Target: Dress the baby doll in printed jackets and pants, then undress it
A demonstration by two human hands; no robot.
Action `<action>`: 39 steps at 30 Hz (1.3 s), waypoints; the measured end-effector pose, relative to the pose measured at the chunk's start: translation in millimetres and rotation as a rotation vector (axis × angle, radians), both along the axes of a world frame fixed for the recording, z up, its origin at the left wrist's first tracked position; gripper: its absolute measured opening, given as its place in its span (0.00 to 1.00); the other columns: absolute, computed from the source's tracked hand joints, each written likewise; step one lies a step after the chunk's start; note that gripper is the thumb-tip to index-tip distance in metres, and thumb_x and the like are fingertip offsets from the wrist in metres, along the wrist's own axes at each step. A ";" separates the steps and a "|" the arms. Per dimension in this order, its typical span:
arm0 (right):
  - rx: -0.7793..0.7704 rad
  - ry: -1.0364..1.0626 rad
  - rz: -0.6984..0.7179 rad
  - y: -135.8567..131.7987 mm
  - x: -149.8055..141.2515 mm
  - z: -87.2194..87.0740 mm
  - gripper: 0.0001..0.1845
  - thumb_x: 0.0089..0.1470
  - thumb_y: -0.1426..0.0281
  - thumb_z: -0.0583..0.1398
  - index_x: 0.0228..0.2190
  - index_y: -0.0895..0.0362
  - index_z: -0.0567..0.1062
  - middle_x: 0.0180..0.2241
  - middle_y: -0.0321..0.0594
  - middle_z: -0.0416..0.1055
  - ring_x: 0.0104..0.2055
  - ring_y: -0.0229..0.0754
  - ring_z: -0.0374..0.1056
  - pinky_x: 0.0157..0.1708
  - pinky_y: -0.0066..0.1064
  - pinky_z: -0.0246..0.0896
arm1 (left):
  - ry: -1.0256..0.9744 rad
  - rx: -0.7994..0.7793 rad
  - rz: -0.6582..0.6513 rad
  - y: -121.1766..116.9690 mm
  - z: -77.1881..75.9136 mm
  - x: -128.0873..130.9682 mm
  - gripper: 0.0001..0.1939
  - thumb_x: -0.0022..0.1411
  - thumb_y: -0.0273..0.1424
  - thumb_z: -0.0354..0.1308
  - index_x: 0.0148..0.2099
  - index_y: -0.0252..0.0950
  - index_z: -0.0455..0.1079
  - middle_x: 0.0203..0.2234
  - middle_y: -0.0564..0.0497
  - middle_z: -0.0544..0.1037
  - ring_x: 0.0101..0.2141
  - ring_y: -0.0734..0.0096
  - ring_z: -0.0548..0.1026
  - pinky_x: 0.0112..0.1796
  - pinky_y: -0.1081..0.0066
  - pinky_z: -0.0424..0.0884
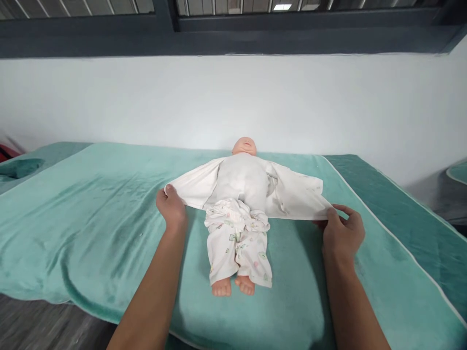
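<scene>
On its back lies a baby doll (243, 180) with a white cloth torso, its head towards the wall and bare feet towards me. A white baby shirt (297, 194) is spread open beneath it to both sides. My left hand (171, 206) pinches the shirt's left edge, fingers closed. The opposite lower corner is held by my right hand (343, 228), thumb and finger closed on it, other fingers loosely bent. Printed baby trousers (239, 238) cover the doll's legs and are bunched at the hips. The doll's arms are hidden.
A green velvety cover (120, 204) lies under the doll, wrinkled on the left. To the right is a darker green strip with pale piping (401, 214). Behind rises a white wall (182, 102) below a dark window frame (233, 36). Grey flooring (40, 323) shows at lower left.
</scene>
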State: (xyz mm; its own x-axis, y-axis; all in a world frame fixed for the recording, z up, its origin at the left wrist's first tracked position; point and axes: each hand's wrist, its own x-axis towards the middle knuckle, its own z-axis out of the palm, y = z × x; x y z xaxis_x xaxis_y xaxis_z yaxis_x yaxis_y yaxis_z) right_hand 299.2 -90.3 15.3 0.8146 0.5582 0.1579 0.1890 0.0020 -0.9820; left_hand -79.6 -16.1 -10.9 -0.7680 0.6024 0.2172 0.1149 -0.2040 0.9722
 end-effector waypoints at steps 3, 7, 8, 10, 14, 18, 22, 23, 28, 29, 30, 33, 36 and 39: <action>-0.147 -0.268 -0.021 -8.5 -3.9 3.0 0.14 0.52 0.65 0.61 0.40 0.56 0.78 0.19 0.33 0.69 0.19 0.40 0.63 0.25 0.34 0.57 | 0.157 -0.119 0.104 -1.1 -0.4 -2.4 0.09 0.64 0.36 0.54 0.36 0.36 0.65 0.29 0.54 0.68 0.31 0.71 0.66 0.37 0.69 0.64; -0.072 -0.585 -0.010 -13.2 -19.4 1.6 0.15 0.56 0.61 0.59 0.39 0.57 0.79 0.22 0.35 0.69 0.23 0.39 0.63 0.31 0.34 0.58 | 0.434 -0.090 0.105 -4.1 2.7 6.7 0.11 0.56 0.23 0.54 0.43 0.36 0.67 0.41 0.47 0.70 0.46 0.62 0.69 0.52 0.59 0.62; -0.035 -0.638 0.063 -14.2 -25.1 0.8 0.15 0.57 0.61 0.59 0.39 0.57 0.79 0.22 0.35 0.70 0.24 0.39 0.64 0.31 0.33 0.58 | 0.489 -0.054 0.098 -5.6 4.3 11.1 0.13 0.55 0.23 0.54 0.44 0.37 0.67 0.43 0.46 0.70 0.49 0.60 0.68 0.54 0.58 0.61; 0.035 -0.728 0.312 -16.9 -38.2 0.0 0.12 0.59 0.62 0.59 0.38 0.55 0.78 0.25 0.36 0.72 0.25 0.38 0.66 0.30 0.31 0.60 | 0.470 0.025 -0.017 -9.6 8.5 20.8 0.11 0.56 0.25 0.56 0.44 0.38 0.68 0.43 0.47 0.71 0.50 0.61 0.68 0.52 0.60 0.63; 0.198 -0.871 0.803 -24.2 -63.4 2.3 0.05 0.61 0.69 0.60 0.39 0.53 0.75 0.33 0.40 0.76 0.32 0.40 0.71 0.33 0.32 0.66 | 0.085 -0.013 -0.682 -20.0 18.3 35.4 0.10 0.58 0.34 0.62 0.42 0.40 0.70 0.31 0.53 0.72 0.31 0.70 0.70 0.32 0.71 0.64; 0.305 -0.978 0.886 -29.1 -74.5 5.7 0.11 0.59 0.73 0.61 0.45 0.52 0.74 0.39 0.45 0.75 0.41 0.46 0.72 0.38 0.39 0.70 | 0.016 -0.088 -1.071 -25.1 27.1 34.9 0.12 0.54 0.39 0.68 0.36 0.38 0.74 0.28 0.51 0.71 0.28 0.71 0.67 0.29 0.71 0.61; 0.304 -1.058 0.857 -29.2 -74.9 3.5 0.15 0.57 0.72 0.62 0.47 0.51 0.74 0.41 0.46 0.74 0.43 0.49 0.72 0.41 0.44 0.71 | 0.149 -0.050 -1.216 -25.1 32.3 27.9 0.13 0.52 0.40 0.69 0.35 0.39 0.76 0.36 0.48 0.72 0.35 0.66 0.69 0.35 0.68 0.66; 0.302 -1.074 0.839 -29.0 -74.8 2.0 0.15 0.58 0.73 0.61 0.47 0.51 0.74 0.42 0.47 0.74 0.44 0.49 0.72 0.41 0.44 0.71 | 0.184 -0.055 -1.246 -25.2 32.9 26.4 0.13 0.51 0.40 0.69 0.37 0.39 0.76 0.37 0.47 0.72 0.36 0.65 0.69 0.37 0.67 0.67; 0.268 -1.030 0.769 -23.6 -77.8 -1.3 0.12 0.59 0.73 0.59 0.45 0.51 0.75 0.42 0.47 0.76 0.44 0.49 0.73 0.42 0.43 0.70 | 0.254 -0.057 -1.292 -27.7 31.7 24.0 0.23 0.51 0.37 0.70 0.51 0.45 0.75 0.45 0.46 0.72 0.44 0.61 0.70 0.45 0.64 0.68; 0.246 -0.973 0.768 -20.0 -79.4 0.0 0.10 0.60 0.71 0.59 0.43 0.51 0.75 0.40 0.46 0.76 0.42 0.48 0.73 0.41 0.41 0.70 | 0.256 -0.047 -1.287 -28.1 31.0 24.6 0.23 0.52 0.37 0.70 0.52 0.46 0.75 0.46 0.46 0.72 0.45 0.60 0.70 0.46 0.64 0.68; 0.215 -0.894 0.768 -15.0 -81.4 1.8 0.07 0.60 0.70 0.59 0.40 0.52 0.75 0.38 0.44 0.76 0.40 0.47 0.73 0.40 0.39 0.69 | 0.261 -0.036 -1.276 -28.3 30.2 25.5 0.23 0.53 0.36 0.69 0.53 0.46 0.75 0.46 0.46 0.72 0.45 0.61 0.70 0.46 0.64 0.68; 0.091 -0.549 0.781 6.4 -88.3 7.7 0.09 0.60 0.63 0.59 0.32 0.54 0.74 0.28 0.36 0.72 0.31 0.41 0.67 0.32 0.33 0.63 | 0.299 -0.002 -1.204 -27.8 28.1 29.0 0.19 0.56 0.37 0.67 0.51 0.45 0.77 0.44 0.47 0.72 0.43 0.63 0.70 0.44 0.66 0.67; 0.012 -0.163 0.850 27.2 -93.1 9.7 0.15 0.57 0.57 0.61 0.27 0.55 0.71 0.23 0.31 0.65 0.26 0.37 0.59 0.27 0.29 0.55 | 0.342 0.012 -1.106 -26.3 26.8 32.7 0.16 0.57 0.39 0.66 0.48 0.43 0.78 0.42 0.48 0.72 0.41 0.65 0.70 0.43 0.67 0.67; -0.006 0.027 0.894 35.1 -93.9 6.5 0.17 0.56 0.54 0.62 0.28 0.55 0.71 0.24 0.30 0.62 0.26 0.36 0.56 0.27 0.28 0.53 | 0.385 0.005 -1.014 -25.2 26.3 37.1 0.13 0.58 0.40 0.65 0.45 0.42 0.78 0.41 0.48 0.72 0.41 0.65 0.71 0.42 0.67 0.68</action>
State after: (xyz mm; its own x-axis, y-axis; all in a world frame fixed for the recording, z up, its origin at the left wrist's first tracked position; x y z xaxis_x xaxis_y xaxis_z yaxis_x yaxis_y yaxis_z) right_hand 205.3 -55.2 21.8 0.0784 0.9870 0.1402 0.0961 0.1325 -0.9865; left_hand -42.5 -41.4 15.4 0.2073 0.9166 0.3418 0.1877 -0.3802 0.9057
